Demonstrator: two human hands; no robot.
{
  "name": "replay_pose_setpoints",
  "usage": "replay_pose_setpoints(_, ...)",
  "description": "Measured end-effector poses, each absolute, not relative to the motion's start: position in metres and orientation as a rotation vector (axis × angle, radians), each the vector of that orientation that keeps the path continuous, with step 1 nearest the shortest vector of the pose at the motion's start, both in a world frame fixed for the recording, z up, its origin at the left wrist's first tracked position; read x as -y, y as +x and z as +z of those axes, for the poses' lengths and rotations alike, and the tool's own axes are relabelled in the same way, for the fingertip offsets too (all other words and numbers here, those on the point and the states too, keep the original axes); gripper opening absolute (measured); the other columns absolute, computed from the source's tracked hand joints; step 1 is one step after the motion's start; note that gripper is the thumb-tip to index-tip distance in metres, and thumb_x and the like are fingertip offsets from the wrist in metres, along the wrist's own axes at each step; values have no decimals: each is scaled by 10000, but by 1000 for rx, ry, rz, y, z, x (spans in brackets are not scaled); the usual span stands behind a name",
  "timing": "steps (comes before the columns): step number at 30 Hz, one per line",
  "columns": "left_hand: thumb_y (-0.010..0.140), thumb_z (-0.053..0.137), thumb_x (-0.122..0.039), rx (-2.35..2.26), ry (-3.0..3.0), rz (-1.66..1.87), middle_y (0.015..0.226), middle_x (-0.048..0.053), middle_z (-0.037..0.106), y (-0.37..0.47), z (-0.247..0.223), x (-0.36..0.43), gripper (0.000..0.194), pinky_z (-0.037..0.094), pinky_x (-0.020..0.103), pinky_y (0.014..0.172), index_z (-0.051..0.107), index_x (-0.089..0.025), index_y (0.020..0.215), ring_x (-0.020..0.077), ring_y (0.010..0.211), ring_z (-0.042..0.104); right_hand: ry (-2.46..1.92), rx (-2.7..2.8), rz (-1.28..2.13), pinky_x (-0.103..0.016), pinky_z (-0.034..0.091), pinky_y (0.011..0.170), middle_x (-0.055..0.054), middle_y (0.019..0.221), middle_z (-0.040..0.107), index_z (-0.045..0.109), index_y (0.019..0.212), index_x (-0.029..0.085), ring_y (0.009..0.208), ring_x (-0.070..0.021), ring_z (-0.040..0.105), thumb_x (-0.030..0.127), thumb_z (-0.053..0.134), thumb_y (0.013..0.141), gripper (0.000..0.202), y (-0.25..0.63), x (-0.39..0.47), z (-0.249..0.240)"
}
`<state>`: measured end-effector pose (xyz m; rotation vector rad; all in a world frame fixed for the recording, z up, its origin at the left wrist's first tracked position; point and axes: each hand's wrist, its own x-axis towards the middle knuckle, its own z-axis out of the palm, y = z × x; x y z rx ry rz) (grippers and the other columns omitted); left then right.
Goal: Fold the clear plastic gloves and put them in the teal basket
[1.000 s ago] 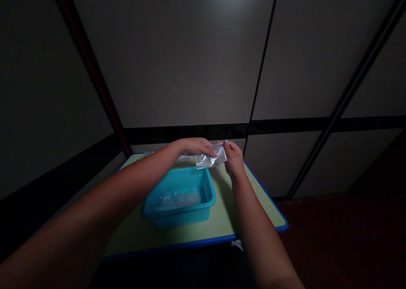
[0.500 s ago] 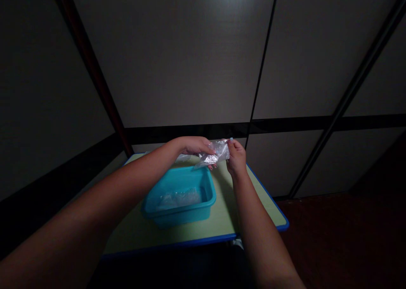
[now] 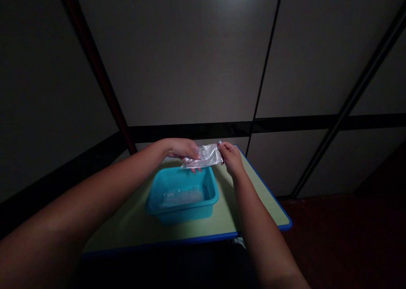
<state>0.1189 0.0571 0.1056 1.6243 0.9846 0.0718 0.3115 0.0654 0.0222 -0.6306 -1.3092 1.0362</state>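
A clear plastic bag is stretched between my two hands, above the far rim of a turquoise basin. My left hand grips its left end, thumb on top and fingertips showing underneath. At the other end, my right hand pinches the bag's edge between thumb and fingers. Inside the basin lies more clear plastic, apparently flat bags. Whether the held bag contains anything I cannot tell.
The basin stands on a small pale-green table with a blue edge. Behind the table rise grey cabinet panels with a black band. Dark reddish floor shows at the right.
Both hands have shifted left and slightly down with the bag. The bag now looks flatter and more spread out. My view has turned slightly, so the basin appears a little further right.
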Motion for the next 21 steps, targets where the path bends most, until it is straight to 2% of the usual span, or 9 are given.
replay_pose_setpoints(6, 652, 719, -359, -1051, 1629, -10, 655, 31, 689, 93, 112, -40, 268, 470, 237, 587, 681, -139, 802, 126, 545, 596, -683, 1361, 1027, -193, 278, 343, 62, 376, 443, 650, 807, 148, 320, -67, 359, 569, 521, 757, 442, 312, -67, 19)
replay_pose_setpoints(13, 652, 704, -328, -1085, 1527, -165, 653, 37, 682, 78, 99, -25, 192, 488, 285, 619, 679, -157, 735, 155, 567, 604, -718, 1353, 1015, -190, 277, 337, 57, 374, 449, 655, 770, 152, 320, -68, 374, 549, 529, 760, 417, 310, -70, 14)
replay_pose_setpoints(21, 666, 659, -289, -1013, 1467, -245, 533, -2, 621, 84, 73, -15, 122, 480, 285, 544, 674, -183, 726, 152, 501, 563, -758, 1383, 1012, -187, 271, 331, 54, 375, 451, 663, 770, 148, 320, -68, 382, 553, 544, 755, 422, 307, -68, 14)
